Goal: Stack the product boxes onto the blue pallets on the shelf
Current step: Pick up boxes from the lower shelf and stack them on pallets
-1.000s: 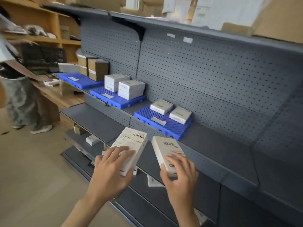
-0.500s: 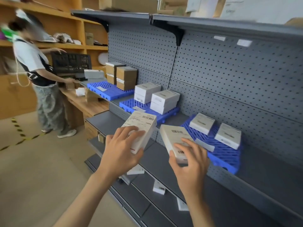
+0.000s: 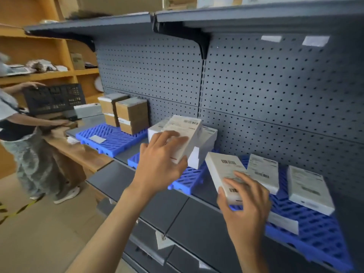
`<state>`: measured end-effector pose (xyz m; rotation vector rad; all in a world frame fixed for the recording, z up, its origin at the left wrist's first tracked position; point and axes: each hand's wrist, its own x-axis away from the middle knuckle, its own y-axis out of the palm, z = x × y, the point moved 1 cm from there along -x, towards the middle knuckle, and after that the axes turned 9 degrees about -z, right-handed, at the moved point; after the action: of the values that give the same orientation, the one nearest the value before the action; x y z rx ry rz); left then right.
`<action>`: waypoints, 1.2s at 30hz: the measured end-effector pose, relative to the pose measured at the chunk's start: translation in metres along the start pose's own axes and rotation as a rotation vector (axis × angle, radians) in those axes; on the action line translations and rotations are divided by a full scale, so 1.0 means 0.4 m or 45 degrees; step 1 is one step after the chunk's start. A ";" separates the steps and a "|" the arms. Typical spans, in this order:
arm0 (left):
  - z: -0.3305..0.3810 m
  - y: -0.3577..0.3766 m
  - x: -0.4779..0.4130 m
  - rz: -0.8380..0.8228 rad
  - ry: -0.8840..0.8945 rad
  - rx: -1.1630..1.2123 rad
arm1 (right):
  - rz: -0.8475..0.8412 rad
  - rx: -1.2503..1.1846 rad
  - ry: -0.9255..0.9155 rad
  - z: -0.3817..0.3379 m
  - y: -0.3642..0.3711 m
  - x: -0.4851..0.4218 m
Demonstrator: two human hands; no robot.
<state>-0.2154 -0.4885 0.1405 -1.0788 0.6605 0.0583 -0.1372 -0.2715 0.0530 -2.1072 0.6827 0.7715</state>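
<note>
My left hand [image 3: 161, 164] grips a white barcoded box [image 3: 185, 133], held in front of the stack of white boxes [image 3: 206, 142] on the middle blue pallet [image 3: 189, 180]. My right hand [image 3: 244, 205] holds a second white box [image 3: 226, 172] over the left edge of the right blue pallet [image 3: 315, 231]. Two flat white boxes [image 3: 263, 173] [image 3: 309, 189] lie side by side on that right pallet. A paper label [image 3: 283, 223] lies on its front part.
A third blue pallet [image 3: 112, 138] at the left carries brown cartons [image 3: 131, 115]. Grey pegboard [image 3: 275, 91] backs the shelf, with another shelf [image 3: 137, 20] overhead. A person [image 3: 21, 138] stands at the left by a wooden counter [image 3: 78, 152]. Lower grey shelves [image 3: 177, 209] jut out below.
Both hands have risen and moved toward the shelf with their boxes. The left box now overlaps the middle stack; the right box reaches the right pallet's edge. The view has moved closer.
</note>
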 end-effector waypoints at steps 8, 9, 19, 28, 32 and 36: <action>-0.038 0.092 -0.242 -0.123 0.132 0.038 | 0.089 0.174 0.138 0.020 0.049 -0.067; -0.044 0.107 -0.262 -0.152 0.146 0.044 | 0.100 0.196 0.168 0.018 0.055 -0.069; -0.089 0.228 -0.374 -0.330 0.267 0.093 | 0.224 0.433 0.359 -0.004 0.090 -0.050; -0.082 0.261 -0.377 -0.261 0.284 -0.018 | 0.251 0.520 0.402 0.012 0.074 -0.064; -0.094 0.237 -0.345 -0.176 0.416 -0.023 | 0.242 0.582 0.427 0.055 0.055 -0.111; -0.097 0.193 -0.279 -0.118 0.615 0.037 | 0.165 0.554 0.469 0.128 0.045 -0.168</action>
<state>-0.3514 -0.4529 0.1259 -1.1024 1.0385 -0.3000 -0.2096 -0.2261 0.0658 -1.8238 1.0857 0.2615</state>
